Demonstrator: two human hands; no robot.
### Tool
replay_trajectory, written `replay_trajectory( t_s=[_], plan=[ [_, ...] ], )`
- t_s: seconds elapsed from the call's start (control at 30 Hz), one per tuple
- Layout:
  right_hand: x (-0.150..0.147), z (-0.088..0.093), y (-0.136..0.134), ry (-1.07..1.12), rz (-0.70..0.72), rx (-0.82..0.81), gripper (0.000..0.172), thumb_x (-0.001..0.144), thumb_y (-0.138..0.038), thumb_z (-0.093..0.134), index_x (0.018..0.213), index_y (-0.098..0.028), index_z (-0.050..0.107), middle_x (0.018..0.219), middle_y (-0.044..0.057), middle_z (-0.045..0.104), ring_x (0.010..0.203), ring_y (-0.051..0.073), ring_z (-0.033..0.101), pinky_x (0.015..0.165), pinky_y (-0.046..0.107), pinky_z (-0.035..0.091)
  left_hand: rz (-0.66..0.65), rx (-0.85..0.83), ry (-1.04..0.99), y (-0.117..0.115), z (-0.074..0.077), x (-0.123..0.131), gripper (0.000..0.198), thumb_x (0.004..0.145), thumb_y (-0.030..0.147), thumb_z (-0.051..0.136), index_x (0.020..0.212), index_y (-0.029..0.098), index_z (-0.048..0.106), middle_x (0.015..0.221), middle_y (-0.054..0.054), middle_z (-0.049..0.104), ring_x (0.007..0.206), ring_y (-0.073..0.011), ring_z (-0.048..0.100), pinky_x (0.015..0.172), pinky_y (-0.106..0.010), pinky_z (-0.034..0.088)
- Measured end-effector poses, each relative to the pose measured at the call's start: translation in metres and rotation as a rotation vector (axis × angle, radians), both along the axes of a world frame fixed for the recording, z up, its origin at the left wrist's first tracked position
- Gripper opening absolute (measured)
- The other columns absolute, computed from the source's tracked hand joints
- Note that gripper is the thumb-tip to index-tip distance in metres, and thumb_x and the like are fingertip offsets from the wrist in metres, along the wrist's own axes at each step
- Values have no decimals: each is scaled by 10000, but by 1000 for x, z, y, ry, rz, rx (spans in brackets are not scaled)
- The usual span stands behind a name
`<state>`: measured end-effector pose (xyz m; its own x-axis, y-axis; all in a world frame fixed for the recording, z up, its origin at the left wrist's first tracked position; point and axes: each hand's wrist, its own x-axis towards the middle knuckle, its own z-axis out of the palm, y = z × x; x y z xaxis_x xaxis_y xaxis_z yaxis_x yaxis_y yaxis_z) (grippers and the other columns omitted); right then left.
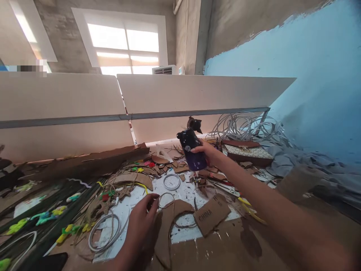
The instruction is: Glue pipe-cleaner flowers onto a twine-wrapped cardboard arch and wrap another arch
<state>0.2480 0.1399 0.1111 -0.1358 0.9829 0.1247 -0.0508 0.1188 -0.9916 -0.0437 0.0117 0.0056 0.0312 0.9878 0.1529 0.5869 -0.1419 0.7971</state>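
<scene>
My right hand [205,150] is wrapped round a dark water bottle [194,156], black at the top and purple below, with a round pale mark. Its black lid [194,123] stands away from the body on the far side. Lower and nearer, my left hand [142,214] is curled, with thumb and finger together at a thin loop of twine [168,194]. Beside that hand lies a curved piece of cardboard [163,233]. A cardboard scrap printed "CHINA" [211,216] rests to its right. A pale wire ring [172,182] sits beyond my left fingertips.
Scissors [228,189] lie on the right among cardboard scraps. A coil of wire [105,233] is at the left, near several colourful twisted pieces [45,217]. A patterned handbag [246,151] and tangled grey cable [239,126] stand at the back right, before a white partition [197,92].
</scene>
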Motion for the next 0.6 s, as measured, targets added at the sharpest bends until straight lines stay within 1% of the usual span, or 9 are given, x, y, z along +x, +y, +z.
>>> replay_trajectory(
  t_s=[0.07, 0.13, 0.17, 0.23, 0.3, 0.4, 0.43, 0.5, 0.6],
  plan=[
    [13, 7, -23, 12, 21, 23, 650, 591, -217, 792, 1203, -254, 574, 1036, 53, 743, 899, 300, 709, 802, 443, 584, -60, -37, 51, -6, 14, 6, 341, 918, 429, 456, 1049, 218, 690, 1086, -57, 745, 1002, -233, 662, 874, -319, 474],
    [26, 15, -46, 36, 25, 108, 633, 588, -213, 810, 1184, -257, 600, 1064, 59, 746, 954, 310, 706, 877, 462, 564, -142, -89, 148, -13, 30, 16, 316, 890, 386, 487, 1042, 218, 707, 1072, -60, 748, 1002, -238, 663, 869, -321, 481],
    [33, 19, -57, 49, 38, 141, 625, 582, -206, 814, 1172, -255, 613, 1094, 66, 742, 993, 322, 700, 908, 477, 554, -206, -101, 210, -17, 37, 23, 303, 876, 368, 508, 1041, 223, 717, 1074, -59, 749, 1014, -242, 662, 872, -323, 482],
    [47, 26, -79, 74, 20, 174, 611, 571, -191, 819, 1150, -256, 635, 1125, 76, 738, 1028, 337, 693, 908, 483, 555, -347, -91, 328, -26, 49, 39, 319, 847, 348, 555, 1099, 244, 719, 1131, -56, 742, 1084, -257, 647, 918, -337, 475],
    [62, 29, -98, 90, -51, 165, 581, 581, -192, 828, 1132, -270, 665, 1110, 83, 745, 1003, 331, 702, 876, 459, 567, -453, -68, 434, -32, 56, 58, 371, 830, 366, 589, 1166, 264, 706, 1186, -63, 729, 1132, -274, 632, 944, -355, 477],
    [85, 28, -123, 79, -194, 137, 549, 585, -220, 830, 1114, -292, 704, 1091, 106, 751, 972, 346, 710, 796, 447, 581, -496, -19, 603, -35, 59, 88, 390, 854, 413, 555, 1166, 236, 709, 1177, -104, 727, 1130, -306, 640, 959, -398, 481],
    [92, 27, -130, 70, -227, 133, 559, 593, -239, 826, 1136, -298, 703, 1120, 118, 745, 992, 361, 707, 784, 458, 583, -507, 0, 653, -34, 58, 98, 390, 874, 434, 528, 1144, 225, 716, 1152, -118, 731, 1113, -313, 648, 951, -411, 485],
    [104, 24, -144, 53, -286, 145, 592, 589, -258, 822, 1164, -311, 692, 1179, 129, 728, 1042, 390, 693, 792, 485, 583, -524, 6, 733, -32, 56, 114, 385, 897, 434, 488, 1107, 212, 723, 1111, -139, 734, 1080, -325, 660, 916, -430, 496],
    [116, 21, -163, 57, -310, 171, 621, 590, -252, 801, 1190, -339, 668, 1234, 118, 709, 1098, 409, 673, 831, 525, 581, -540, -3, 779, -26, 50, 129, 366, 896, 379, 479, 1106, 192, 713, 1085, -162, 728, 1066, -332, 663, 863, -420, 504]
  ],
)
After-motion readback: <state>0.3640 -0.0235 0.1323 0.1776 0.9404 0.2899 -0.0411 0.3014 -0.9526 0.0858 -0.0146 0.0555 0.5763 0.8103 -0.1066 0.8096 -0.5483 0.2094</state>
